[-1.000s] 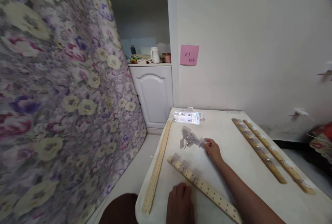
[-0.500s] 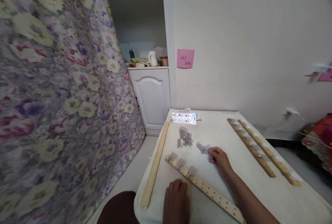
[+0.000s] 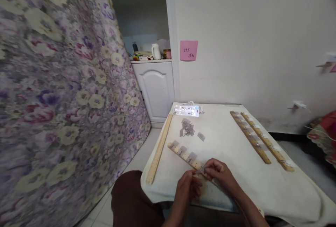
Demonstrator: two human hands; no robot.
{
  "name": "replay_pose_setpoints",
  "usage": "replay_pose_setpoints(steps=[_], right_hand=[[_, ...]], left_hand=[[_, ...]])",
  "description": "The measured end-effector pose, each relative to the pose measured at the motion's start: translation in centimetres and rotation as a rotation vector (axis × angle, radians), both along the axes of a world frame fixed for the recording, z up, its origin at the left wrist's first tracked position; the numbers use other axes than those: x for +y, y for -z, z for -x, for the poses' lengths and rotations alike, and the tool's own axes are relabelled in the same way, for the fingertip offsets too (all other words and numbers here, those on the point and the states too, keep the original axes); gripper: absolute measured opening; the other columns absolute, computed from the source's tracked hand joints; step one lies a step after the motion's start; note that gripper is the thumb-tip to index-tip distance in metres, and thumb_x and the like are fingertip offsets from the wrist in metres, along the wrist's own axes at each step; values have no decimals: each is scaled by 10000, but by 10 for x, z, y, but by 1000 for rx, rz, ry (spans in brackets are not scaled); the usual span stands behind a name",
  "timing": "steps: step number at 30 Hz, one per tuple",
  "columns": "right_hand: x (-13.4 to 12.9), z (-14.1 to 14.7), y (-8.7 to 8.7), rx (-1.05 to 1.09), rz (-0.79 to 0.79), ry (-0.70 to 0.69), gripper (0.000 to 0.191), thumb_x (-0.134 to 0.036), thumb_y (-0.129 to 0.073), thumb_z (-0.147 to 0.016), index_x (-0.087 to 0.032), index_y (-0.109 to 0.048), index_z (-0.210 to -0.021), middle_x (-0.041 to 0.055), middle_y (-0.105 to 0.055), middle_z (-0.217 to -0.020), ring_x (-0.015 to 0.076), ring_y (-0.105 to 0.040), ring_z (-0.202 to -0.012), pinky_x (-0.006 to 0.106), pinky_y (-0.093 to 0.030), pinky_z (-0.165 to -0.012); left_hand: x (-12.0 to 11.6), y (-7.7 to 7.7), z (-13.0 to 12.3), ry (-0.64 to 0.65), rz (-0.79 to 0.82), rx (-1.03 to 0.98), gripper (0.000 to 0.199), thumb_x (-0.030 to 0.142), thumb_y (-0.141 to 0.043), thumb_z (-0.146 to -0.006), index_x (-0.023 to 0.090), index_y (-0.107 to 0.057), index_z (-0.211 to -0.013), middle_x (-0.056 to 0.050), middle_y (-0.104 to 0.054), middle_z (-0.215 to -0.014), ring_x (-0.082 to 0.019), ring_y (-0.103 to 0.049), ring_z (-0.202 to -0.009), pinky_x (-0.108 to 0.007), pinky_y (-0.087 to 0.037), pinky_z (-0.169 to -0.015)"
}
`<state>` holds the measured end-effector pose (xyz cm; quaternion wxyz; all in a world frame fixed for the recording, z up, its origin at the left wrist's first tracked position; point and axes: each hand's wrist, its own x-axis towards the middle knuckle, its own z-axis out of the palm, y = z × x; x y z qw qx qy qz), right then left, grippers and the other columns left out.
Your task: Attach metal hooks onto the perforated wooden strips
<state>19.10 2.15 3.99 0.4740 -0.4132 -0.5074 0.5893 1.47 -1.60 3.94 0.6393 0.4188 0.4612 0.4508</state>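
Observation:
My right hand (image 3: 219, 171) pinches a small greyish, see-through plastic card (image 3: 200, 169). The fingertips of my left hand (image 3: 187, 186) are closed at the card's near-left edge. Both hands are over a pale wooden strip (image 3: 194, 164) with rows of holes, and they hide part of its near end. A few similar small cards with shiny metal bits sit along its far end. Beyond the strip lies a heap of these grey cards (image 3: 187, 128), with one loose card (image 3: 201, 136) to its right.
Another holed strip (image 3: 159, 150) lies along the table's left edge. Two brown strips carrying cards, one nearer (image 3: 250, 136) and one farther right (image 3: 267, 140), lie at the right. A clear package (image 3: 187, 110) is at the back. My knee (image 3: 136, 197) is left of the table.
My right hand has drawn back from the loose cards with one card, over the strip. My left hand has lifted from the table and met it. The view has tilted down slightly.

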Motion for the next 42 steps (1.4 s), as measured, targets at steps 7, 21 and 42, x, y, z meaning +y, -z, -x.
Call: replay_pose_setpoints(steps=[7,21,42], right_hand=[[-10,9,2,-81,44,9,236,-395,-631,-727,-203,-495,-732,-54,-537,-520,102,-492,-462,232,-394,-487],[0,-3,1,-403,-113,106,121,-275,-570,-726,-185,-576,-807,-47,-515,-609,126,-479,-577,238,-363,-557],[27,-1,17,-532,-50,173,96,-261,-538,-717,-183,-583,-751,-10,-589,-640,153,-540,-607,256,-392,-591]], left_hand=[[-6,12,-10,50,16,-26,396,515,-595,-717,193,-542,-940,33,-613,-727,-96,-540,-495,-222,-397,-483],[6,7,-11,61,-98,421,325,475,-423,-815,195,-514,-676,52,-509,-486,-108,-451,-405,-228,-344,-451],[-3,32,1,87,-812,1156,473,34,-385,-804,152,-514,-1244,-98,-579,-983,-222,-492,-899,-380,-453,-799]])
